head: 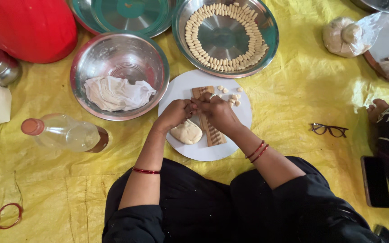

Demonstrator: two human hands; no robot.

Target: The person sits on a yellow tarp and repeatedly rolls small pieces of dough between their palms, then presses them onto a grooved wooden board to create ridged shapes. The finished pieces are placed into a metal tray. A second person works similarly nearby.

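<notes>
Dough lump (186, 132) sits pale and soft on the white plate (241, 118), just left of the ribbed wooden board (212, 132) and under my left hand (175, 114). My left fingers are pinched nearly closed against my right hand (217, 112), which is curled shut too; what is between them I cannot tell. Pressing unevenly could smear a piece into the ridges, and a careless wrist could scatter the small shaped pieces (233, 97) lying loose beside it.

Crinkled yellow plastic sheet (293, 90) — floor covering, evenly lit
</notes>
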